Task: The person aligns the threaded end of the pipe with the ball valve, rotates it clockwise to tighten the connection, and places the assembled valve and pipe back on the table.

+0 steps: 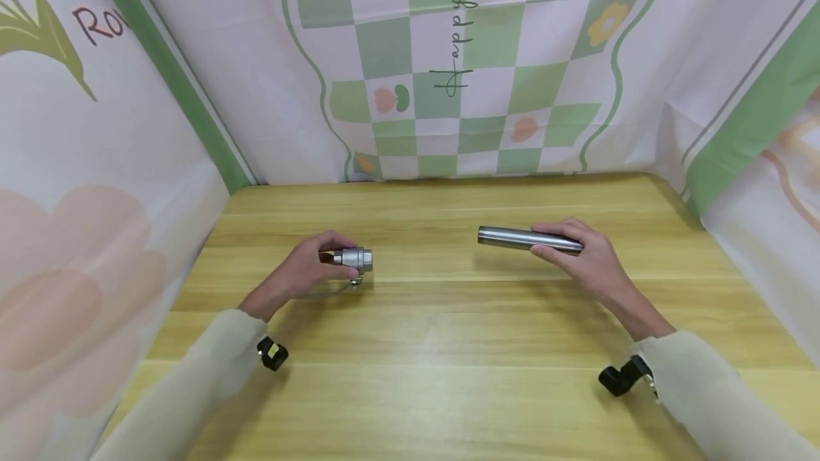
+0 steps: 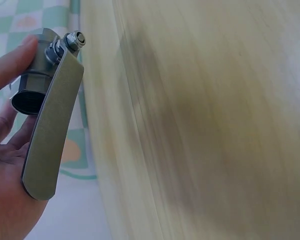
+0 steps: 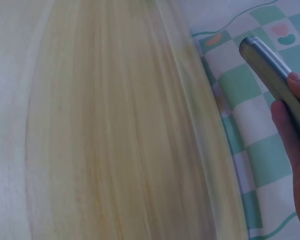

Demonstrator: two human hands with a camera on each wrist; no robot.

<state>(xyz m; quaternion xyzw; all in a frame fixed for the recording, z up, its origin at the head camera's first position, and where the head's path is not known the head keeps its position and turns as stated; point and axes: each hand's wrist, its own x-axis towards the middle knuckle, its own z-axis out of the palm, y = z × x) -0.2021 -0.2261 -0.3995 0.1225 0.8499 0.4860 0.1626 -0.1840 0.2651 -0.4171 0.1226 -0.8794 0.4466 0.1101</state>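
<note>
In the head view my left hand point(image 1: 306, 267) grips a silver metal ball valve point(image 1: 354, 258) between thumb and fingers, above the table's left half. The left wrist view shows the valve's open threaded end point(image 2: 29, 102) and its flat lever handle point(image 2: 54, 130), fixed by a nut point(image 2: 76, 40). My right hand point(image 1: 592, 258) holds a smooth steel pipe point(image 1: 512, 237) near its right end, the far end pointing left toward the valve. A wide gap separates pipe and valve. The right wrist view shows the pipe point(image 3: 270, 67) with a thumb and finger around it.
Both hands are over a wooden table point(image 1: 423, 347). Behind it hangs a checked green and white curtain point(image 1: 435, 41), with printed cloth point(image 1: 77, 233) along the left side too. A small black wrist camera point(image 1: 273, 353) sits at the left sleeve, another black camera point(image 1: 620, 378) at the right.
</note>
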